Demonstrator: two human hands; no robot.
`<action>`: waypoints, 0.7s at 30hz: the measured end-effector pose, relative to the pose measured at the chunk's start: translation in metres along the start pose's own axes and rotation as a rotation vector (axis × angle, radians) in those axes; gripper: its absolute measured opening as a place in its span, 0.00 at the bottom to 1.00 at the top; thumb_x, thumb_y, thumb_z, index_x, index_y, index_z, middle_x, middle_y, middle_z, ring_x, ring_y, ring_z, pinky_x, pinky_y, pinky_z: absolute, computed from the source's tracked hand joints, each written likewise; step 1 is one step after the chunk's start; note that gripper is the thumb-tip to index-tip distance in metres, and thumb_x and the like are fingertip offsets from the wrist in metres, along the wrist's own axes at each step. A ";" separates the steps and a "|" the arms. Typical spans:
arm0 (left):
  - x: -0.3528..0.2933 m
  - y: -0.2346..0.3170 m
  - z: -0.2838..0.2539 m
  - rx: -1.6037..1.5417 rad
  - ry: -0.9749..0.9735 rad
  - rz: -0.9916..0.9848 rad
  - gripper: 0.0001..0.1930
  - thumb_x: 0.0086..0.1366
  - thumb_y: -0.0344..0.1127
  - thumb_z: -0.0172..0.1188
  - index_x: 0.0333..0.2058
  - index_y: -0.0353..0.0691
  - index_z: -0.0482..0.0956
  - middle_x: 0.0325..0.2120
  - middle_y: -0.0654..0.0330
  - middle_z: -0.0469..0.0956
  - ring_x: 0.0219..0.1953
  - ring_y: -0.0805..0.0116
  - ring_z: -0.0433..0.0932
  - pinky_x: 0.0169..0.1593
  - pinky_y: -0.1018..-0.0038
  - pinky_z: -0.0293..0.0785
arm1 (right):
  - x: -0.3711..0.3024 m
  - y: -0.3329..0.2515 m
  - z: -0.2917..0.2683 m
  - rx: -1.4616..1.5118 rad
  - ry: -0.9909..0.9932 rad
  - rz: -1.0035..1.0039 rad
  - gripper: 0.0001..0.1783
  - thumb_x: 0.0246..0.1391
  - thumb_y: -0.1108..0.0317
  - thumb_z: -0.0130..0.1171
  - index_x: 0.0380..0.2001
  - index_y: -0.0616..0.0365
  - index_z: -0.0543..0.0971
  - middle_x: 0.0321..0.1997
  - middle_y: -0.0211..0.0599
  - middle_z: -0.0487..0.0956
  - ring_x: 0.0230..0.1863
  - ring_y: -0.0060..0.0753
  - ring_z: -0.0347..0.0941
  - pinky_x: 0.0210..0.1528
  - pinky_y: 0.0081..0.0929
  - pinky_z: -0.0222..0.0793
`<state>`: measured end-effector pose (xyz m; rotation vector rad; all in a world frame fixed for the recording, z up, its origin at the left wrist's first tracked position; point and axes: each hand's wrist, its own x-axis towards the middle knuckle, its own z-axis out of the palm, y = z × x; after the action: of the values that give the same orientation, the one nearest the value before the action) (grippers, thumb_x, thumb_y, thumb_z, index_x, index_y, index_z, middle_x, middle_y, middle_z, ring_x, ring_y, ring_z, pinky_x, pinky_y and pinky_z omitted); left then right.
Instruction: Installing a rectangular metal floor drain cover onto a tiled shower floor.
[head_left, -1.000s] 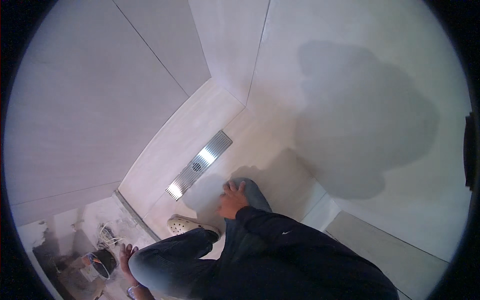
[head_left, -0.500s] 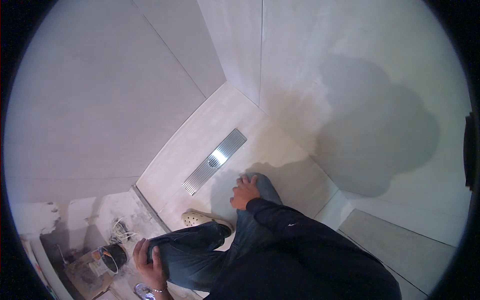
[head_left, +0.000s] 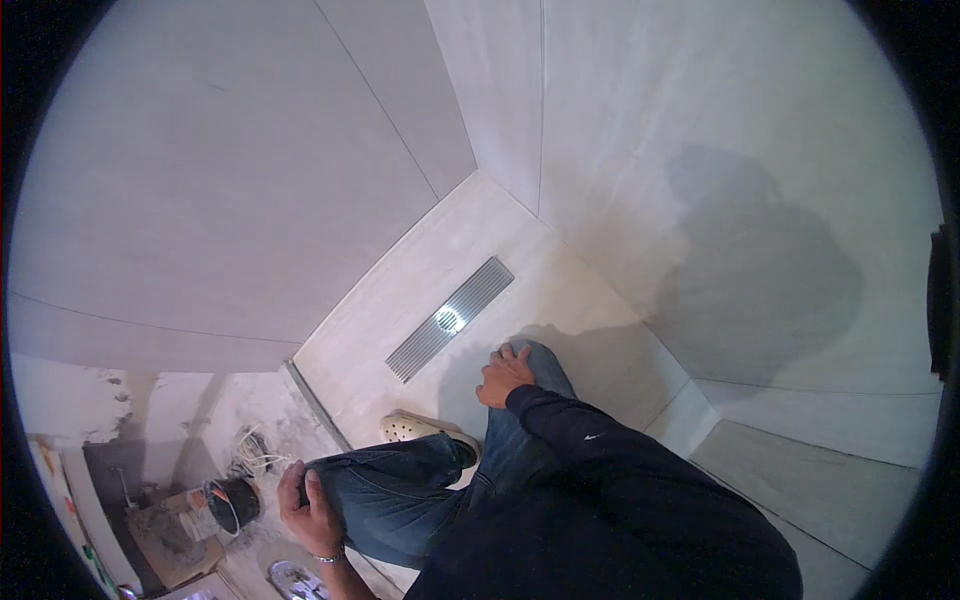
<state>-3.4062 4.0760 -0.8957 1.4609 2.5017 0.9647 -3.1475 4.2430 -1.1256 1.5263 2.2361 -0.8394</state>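
Note:
My left hand (head_left: pixel 313 520) rests on my bent left knee (head_left: pixel 335 490), its fingers apart and partly curled over the jeans; a bracelet sits at that wrist. On my right knee (head_left: pixel 540 362) lies my right hand (head_left: pixel 507 378), fingers spread, holding nothing. Ahead of my knees a ribbed metal drain grate (head_left: pixel 450 320) is set in the pale tiled floor, with a bright round patch at its middle. A beige clog (head_left: pixel 405 428) shows on one foot, close to the grate's near end.
Large pale wall tiles (head_left: pixel 230 170) enclose the corner. A metal edge strip (head_left: pixel 315 403) borders the tiled floor at left. Beyond it stand a black bucket (head_left: pixel 230 505), white cables (head_left: pixel 258 452) and a shiny round object (head_left: pixel 292 578) on dusty floor. A ledge (head_left: pixel 800 480) lies at right.
The whole view has shifted slightly, so the grate and knees sit a little further right. My shadow on the right wall has changed shape. Both hands stay on the knees.

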 end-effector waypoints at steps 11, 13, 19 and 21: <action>-0.006 -0.014 0.002 -0.057 0.030 0.006 0.15 0.62 0.36 0.57 0.39 0.27 0.78 0.38 0.47 0.78 0.42 0.56 0.76 0.50 0.67 0.69 | 0.002 0.002 0.012 -0.028 0.022 0.014 0.26 0.51 0.51 0.47 0.48 0.54 0.77 0.60 0.46 0.67 0.67 0.50 0.49 0.62 0.71 0.37; -0.006 -0.011 0.001 -0.069 0.021 0.007 0.15 0.62 0.36 0.57 0.39 0.27 0.78 0.38 0.47 0.78 0.42 0.56 0.76 0.50 0.67 0.69 | 0.000 0.003 0.010 0.015 0.021 0.003 0.26 0.51 0.50 0.47 0.47 0.54 0.78 0.60 0.47 0.67 0.66 0.51 0.49 0.62 0.71 0.37; -0.006 -0.003 0.001 -0.018 0.008 0.031 0.15 0.62 0.36 0.57 0.39 0.28 0.78 0.38 0.48 0.78 0.42 0.57 0.76 0.50 0.67 0.69 | -0.002 0.005 0.009 0.018 0.038 0.012 0.26 0.50 0.50 0.48 0.46 0.54 0.79 0.59 0.48 0.67 0.66 0.51 0.50 0.62 0.71 0.37; -0.007 -0.002 0.001 -0.012 0.007 0.011 0.15 0.62 0.36 0.57 0.39 0.28 0.78 0.38 0.48 0.78 0.42 0.56 0.76 0.50 0.67 0.69 | -0.002 0.005 0.008 0.015 0.028 0.009 0.26 0.50 0.50 0.48 0.46 0.54 0.78 0.59 0.48 0.67 0.66 0.51 0.50 0.62 0.71 0.37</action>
<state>-3.4038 4.0697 -0.8991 1.4721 2.4905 0.9871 -3.1425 4.2376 -1.1318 1.5637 2.2459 -0.8391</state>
